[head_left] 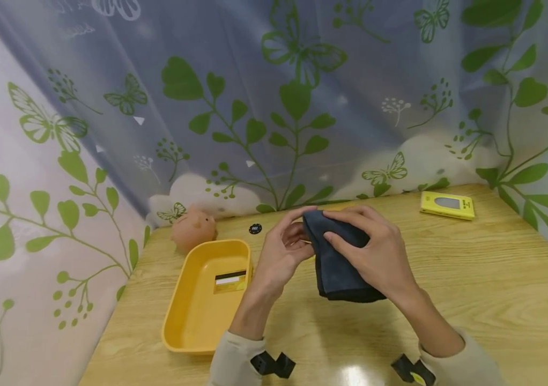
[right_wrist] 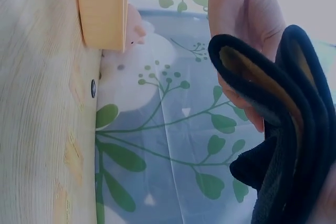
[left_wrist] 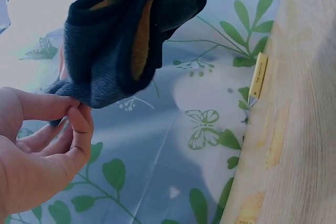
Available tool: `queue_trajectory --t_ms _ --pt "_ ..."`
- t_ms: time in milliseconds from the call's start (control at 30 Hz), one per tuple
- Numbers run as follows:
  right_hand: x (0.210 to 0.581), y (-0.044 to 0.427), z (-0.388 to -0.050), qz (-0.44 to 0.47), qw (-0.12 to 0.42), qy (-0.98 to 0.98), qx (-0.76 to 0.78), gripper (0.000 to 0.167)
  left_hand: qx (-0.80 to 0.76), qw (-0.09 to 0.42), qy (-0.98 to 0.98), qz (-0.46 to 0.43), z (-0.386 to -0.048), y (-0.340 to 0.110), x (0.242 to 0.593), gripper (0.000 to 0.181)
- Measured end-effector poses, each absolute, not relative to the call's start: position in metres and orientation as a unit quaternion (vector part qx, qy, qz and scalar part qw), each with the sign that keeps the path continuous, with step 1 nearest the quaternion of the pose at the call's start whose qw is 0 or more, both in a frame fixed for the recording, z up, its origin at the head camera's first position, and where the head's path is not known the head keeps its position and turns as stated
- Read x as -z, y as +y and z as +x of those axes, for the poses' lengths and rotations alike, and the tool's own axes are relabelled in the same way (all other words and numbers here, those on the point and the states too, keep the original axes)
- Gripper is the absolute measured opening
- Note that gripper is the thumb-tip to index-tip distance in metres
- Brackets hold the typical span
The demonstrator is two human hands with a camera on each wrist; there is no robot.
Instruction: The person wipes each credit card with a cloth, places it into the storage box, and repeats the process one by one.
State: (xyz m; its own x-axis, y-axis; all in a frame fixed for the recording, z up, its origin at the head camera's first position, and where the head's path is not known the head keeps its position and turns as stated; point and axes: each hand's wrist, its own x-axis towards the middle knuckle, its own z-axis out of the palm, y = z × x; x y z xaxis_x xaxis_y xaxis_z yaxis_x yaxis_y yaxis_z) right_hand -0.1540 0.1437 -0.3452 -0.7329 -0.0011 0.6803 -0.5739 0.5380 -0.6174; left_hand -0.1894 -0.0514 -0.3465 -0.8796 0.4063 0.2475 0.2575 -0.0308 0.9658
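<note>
Angling inward, the right hand [head_left: 379, 247] grips the dark cloth [head_left: 340, 268] while the left hand [head_left: 278, 256] pinches its edge.

Card [head_left: 229, 283] in tray [head_left: 199, 316], cloth [head_left: 337, 268] to right

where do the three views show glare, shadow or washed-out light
Head view: a bright glare spot on the wooden table at the bottom edge, plus a soft shadow on the tabletop below the folded dark blue cloth; left wrist view: upper left washed out nearly white; right wrist view: upper right washed out too, with the cloth's edging looking almost black.
</note>
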Motion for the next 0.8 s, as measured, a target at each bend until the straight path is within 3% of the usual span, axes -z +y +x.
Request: queue_trajectory --t_ms 800 --pt "0.342 0.178 -0.164 0.136 0.371 -0.835 -0.382 0.04 -0.711 0.048 0.671 0.207 -0.195 -0.066 0.344 0.059"
